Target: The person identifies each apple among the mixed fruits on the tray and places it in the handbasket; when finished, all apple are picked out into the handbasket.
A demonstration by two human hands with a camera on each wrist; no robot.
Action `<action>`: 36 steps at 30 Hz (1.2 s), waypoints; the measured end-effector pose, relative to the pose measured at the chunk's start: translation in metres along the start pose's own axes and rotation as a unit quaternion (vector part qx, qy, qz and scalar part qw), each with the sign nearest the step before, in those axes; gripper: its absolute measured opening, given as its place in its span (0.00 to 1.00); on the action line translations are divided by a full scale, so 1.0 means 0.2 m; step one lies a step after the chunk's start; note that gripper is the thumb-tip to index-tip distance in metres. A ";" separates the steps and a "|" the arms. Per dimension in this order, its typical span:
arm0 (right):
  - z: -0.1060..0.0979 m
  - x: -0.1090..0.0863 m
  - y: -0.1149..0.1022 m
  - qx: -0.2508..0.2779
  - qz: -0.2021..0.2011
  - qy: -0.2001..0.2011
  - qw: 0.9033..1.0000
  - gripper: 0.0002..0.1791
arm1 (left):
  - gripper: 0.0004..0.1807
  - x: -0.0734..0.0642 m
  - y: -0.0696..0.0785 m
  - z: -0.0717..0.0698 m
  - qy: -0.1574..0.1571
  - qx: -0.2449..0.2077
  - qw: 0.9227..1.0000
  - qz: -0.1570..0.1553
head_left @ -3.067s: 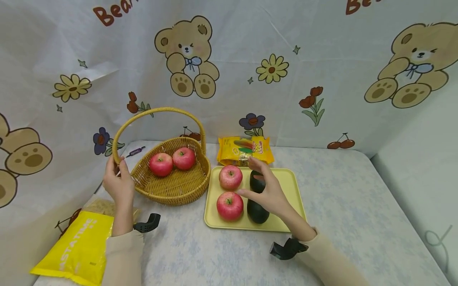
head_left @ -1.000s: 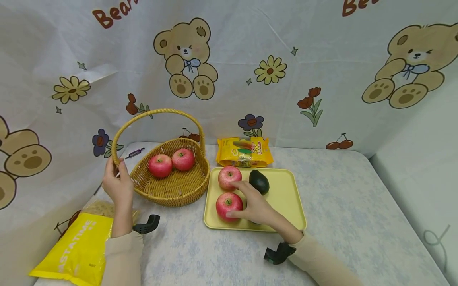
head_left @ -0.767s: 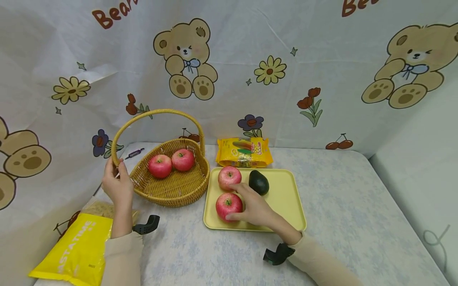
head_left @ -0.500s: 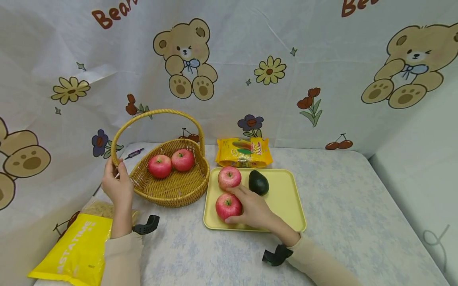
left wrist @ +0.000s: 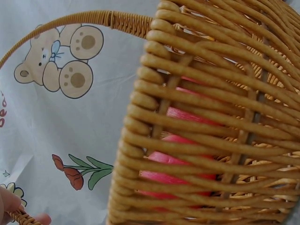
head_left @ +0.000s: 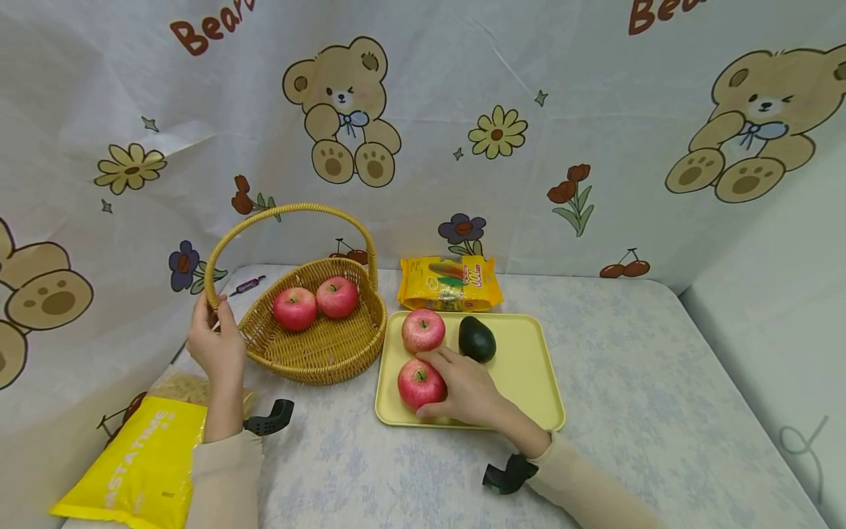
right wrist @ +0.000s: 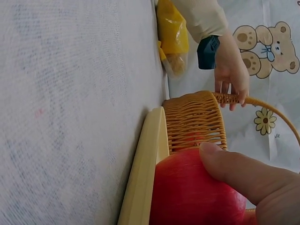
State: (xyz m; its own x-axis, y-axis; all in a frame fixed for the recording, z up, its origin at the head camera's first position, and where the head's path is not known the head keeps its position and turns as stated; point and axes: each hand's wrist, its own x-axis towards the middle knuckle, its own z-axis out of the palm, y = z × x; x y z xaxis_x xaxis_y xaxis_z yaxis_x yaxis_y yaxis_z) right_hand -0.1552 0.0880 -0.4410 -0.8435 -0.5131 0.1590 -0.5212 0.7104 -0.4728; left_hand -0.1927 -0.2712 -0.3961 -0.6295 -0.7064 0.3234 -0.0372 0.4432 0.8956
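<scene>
Red apple (head_left: 419,383) on tray (head_left: 522,375) toward 8 o'clock, right hand (head_left: 471,389) pinches it between thumb and fingers, second apple (head_left: 424,329) at its 12 o'clock, avocado (head_left: 476,339) at 2 o'clock, basket (head_left: 320,349) at 10 o'clock, left hand (head_left: 219,342) grips handle (head_left: 311,207), fingers curled.

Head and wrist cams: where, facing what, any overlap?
Head: worn on head, facing forward and down over basket and tray; left hand and right hand show.
Left wrist: worn there, facing basket's side; left fingers show lower left.
Right wrist: worn there, facing across an apple toward basket; right thumb shows.
Head and right wrist share: left hand on handle.
</scene>
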 end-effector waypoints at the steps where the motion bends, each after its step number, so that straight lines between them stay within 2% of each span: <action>1: 0.00 0.00 0.00 -0.001 0.000 0.001 1.000 0.45 | 0.21 0.00 0.00 0.00 0.000 0.000 1.000 0.000; 10: 0.02 -0.01 0.00 -0.010 -0.002 0.020 1.000 0.44 | 0.21 -0.01 0.00 -0.01 -0.003 -0.002 1.000 0.001; 15: 0.02 -0.01 0.00 0.003 -0.003 0.028 1.000 0.44 | 0.21 -0.01 0.00 -0.01 -0.002 -0.003 1.000 0.004; 18: 0.01 0.00 0.01 0.025 -0.007 0.033 0.999 0.45 | 0.20 -0.01 0.01 -0.01 0.000 -0.004 1.000 0.010; 23: -0.03 0.01 -0.01 0.088 -0.015 0.042 0.995 0.45 | 0.20 -0.01 0.01 0.00 0.002 -0.009 1.000 0.015; 31: -0.13 0.06 -0.07 0.198 -0.011 0.069 0.978 0.43 | 0.20 0.00 0.01 0.00 0.001 -0.015 1.000 0.010; 36: -0.18 0.14 -0.14 0.216 0.005 0.097 0.972 0.43 | 0.20 -0.01 0.01 0.00 0.001 -0.011 1.000 0.009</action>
State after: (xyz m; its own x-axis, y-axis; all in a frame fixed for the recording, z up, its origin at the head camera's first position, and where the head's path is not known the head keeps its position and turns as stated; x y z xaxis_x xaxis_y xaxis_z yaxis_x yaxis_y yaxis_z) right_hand -0.1692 0.0701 -0.3922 -0.8791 -0.3760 0.2928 -0.4446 0.4256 -0.7881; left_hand -0.1917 -0.2698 -0.3943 -0.6286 -0.6994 0.3402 -0.0086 0.4436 0.8962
